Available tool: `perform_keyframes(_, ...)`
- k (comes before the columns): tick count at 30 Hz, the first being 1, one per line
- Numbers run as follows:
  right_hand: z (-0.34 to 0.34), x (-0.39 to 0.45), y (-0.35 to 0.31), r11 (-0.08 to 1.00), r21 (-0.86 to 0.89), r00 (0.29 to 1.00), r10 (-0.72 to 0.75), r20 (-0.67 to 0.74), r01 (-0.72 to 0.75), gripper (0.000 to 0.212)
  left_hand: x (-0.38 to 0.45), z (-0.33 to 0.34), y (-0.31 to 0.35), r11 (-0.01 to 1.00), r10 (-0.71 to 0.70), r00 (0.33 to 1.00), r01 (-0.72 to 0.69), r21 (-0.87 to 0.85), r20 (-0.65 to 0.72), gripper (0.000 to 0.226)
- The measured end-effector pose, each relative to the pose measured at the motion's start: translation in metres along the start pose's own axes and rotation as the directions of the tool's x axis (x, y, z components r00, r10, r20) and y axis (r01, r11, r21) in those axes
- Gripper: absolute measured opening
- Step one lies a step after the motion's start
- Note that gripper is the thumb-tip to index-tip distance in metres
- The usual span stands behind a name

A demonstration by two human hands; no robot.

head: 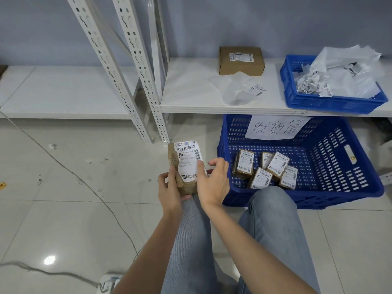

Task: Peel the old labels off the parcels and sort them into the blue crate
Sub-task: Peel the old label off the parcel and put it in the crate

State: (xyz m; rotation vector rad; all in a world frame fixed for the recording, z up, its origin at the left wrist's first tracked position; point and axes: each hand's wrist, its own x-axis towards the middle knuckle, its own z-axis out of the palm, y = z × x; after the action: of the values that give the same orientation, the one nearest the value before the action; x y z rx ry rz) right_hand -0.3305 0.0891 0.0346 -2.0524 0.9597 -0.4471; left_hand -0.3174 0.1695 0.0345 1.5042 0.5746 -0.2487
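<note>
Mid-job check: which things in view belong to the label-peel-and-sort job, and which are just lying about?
Job:
parcel in hand, in left hand grip
right hand at its label
big blue crate
sorted parcels
cardboard box
small crate of scraps

Lying about:
floor cable
shelf uprights
</note>
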Motion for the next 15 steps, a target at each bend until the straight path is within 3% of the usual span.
perform_keyframes(7, -0.005, 0.002, -0.006, 0.998, -0.063, 0.999, -0.019, 0.039, 0.022, 0.020, -0.007, 0.003, 0.010, 0.996, -0.064, 0.996, 0.068, -0.066, 0.058, 0.037)
perform_keyframes(12, -0.011, -0.001, -0.009, 0.999, 0.023, 0.998, 0.037, 0.054, -0.038, 0.013, -0.012, 0.008, 0.006, 1.000, -0.013, 0.998, 0.012, 0.018, 0.059, 0.048)
perform_keyframes(15, -0.013, -0.002, -0.010, 1.000, -0.015, 0.998, 0.007, 0.063, -0.006, 0.008, -0.015, 0.006, 0.000, 0.996, 0.035, 0.997, -0.040, 0.077, 0.063, 0.048)
